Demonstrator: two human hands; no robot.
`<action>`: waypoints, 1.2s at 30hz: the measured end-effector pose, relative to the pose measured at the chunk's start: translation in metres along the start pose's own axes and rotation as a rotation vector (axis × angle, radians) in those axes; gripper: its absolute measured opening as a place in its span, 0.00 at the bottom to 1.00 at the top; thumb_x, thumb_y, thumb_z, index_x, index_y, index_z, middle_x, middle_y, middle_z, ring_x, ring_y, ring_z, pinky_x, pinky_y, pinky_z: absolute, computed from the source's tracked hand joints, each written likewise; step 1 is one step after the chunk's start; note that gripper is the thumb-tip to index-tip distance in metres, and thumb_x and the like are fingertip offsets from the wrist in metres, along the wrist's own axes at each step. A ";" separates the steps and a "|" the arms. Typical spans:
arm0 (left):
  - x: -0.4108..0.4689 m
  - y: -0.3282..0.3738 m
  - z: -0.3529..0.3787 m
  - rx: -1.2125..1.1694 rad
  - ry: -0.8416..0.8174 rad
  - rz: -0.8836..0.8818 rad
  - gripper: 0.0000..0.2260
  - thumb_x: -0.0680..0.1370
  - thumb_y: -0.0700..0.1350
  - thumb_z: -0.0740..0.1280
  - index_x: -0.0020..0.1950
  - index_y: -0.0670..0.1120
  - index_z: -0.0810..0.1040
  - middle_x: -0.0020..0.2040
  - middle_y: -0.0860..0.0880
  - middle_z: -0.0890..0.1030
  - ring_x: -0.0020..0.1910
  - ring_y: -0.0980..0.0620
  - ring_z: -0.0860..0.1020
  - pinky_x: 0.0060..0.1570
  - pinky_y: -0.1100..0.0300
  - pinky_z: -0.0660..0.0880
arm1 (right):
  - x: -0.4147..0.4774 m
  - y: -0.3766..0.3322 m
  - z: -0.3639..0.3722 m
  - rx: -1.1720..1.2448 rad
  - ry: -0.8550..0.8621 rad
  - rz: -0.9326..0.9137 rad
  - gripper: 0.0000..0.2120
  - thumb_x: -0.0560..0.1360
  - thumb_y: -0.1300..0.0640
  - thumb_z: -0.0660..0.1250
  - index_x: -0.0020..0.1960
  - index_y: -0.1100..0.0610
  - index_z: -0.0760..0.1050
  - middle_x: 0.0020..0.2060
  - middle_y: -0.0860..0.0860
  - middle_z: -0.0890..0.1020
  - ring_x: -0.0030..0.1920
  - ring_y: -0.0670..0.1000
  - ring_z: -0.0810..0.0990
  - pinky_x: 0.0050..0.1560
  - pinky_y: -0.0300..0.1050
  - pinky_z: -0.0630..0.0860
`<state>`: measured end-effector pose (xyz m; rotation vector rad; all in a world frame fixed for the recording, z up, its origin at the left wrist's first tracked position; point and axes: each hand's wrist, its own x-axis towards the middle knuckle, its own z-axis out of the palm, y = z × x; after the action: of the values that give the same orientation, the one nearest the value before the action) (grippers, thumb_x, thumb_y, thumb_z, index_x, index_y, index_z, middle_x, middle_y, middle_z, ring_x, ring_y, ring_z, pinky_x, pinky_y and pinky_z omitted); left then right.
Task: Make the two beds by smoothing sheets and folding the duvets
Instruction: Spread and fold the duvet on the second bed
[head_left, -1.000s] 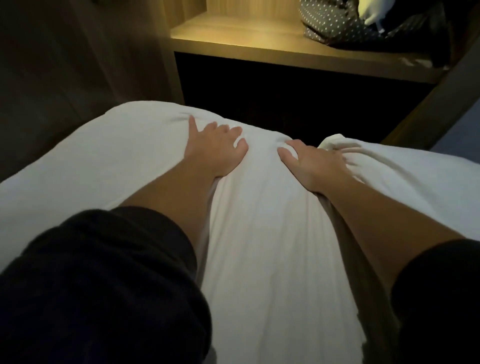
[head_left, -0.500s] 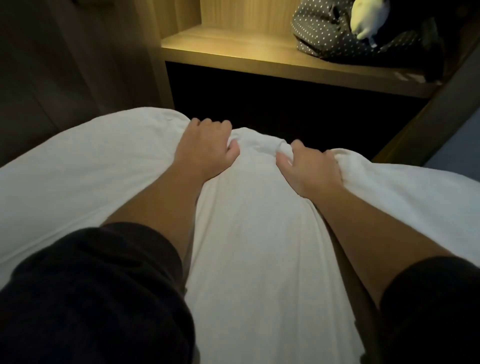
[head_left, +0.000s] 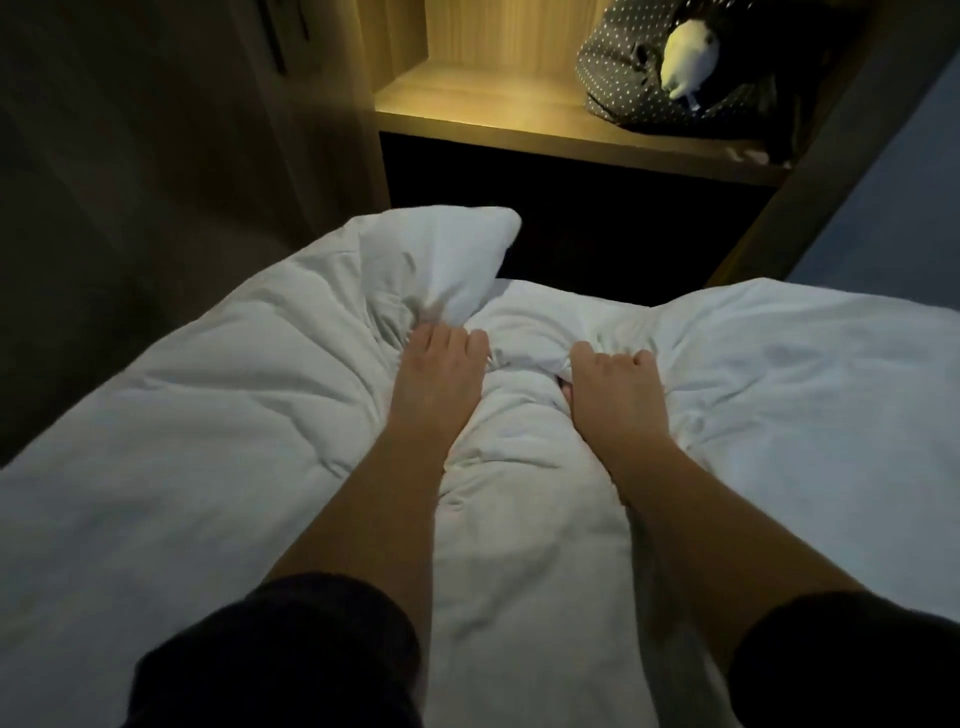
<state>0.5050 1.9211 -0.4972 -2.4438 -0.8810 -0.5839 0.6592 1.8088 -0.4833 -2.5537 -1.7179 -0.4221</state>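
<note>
A white duvet covers the bed in front of me, bunched and creased around both hands. My left hand grips a fold of it with curled fingers, and a corner of the duvet stands up just beyond that hand. My right hand grips another gathered fold a little to the right. The fingertips of both hands are buried in the fabric. Dark sleeves cover my upper arms at the bottom of the view.
A lit wooden shelf sits beyond the bed's far edge, with a dark cavity below it. A polka-dot bag with a pale object on it lies on the shelf. A dark wall stands at the left.
Both hands went from lying flat on the duvet to clutching it, and have pulled it toward me. The far edge is now bunched and a corner has risen up.
</note>
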 end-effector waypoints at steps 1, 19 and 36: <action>-0.013 0.003 -0.017 -0.027 0.001 -0.010 0.06 0.72 0.37 0.59 0.38 0.45 0.73 0.31 0.46 0.73 0.33 0.45 0.74 0.47 0.53 0.67 | -0.017 -0.002 -0.009 -0.005 -0.014 0.002 0.08 0.79 0.55 0.59 0.45 0.52 0.61 0.37 0.52 0.80 0.40 0.56 0.79 0.45 0.50 0.62; -0.277 -0.123 -0.379 -0.229 -0.250 0.178 0.07 0.58 0.43 0.72 0.34 0.47 0.76 0.23 0.47 0.76 0.19 0.45 0.75 0.23 0.60 0.70 | -0.324 -0.132 -0.274 0.143 -0.188 -0.366 0.08 0.69 0.53 0.71 0.45 0.55 0.79 0.35 0.56 0.83 0.35 0.60 0.82 0.34 0.44 0.69; -0.526 -0.124 -0.497 -0.122 -0.438 0.457 0.36 0.63 0.59 0.68 0.69 0.47 0.68 0.73 0.39 0.65 0.72 0.37 0.63 0.67 0.32 0.57 | -0.578 -0.252 -0.305 0.149 -0.334 -0.386 0.28 0.50 0.50 0.77 0.49 0.54 0.76 0.45 0.54 0.79 0.41 0.58 0.81 0.37 0.50 0.75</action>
<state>-0.0608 1.4786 -0.3454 -2.8093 -0.4106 0.0688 0.1638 1.3292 -0.3610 -2.2844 -2.2666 0.1363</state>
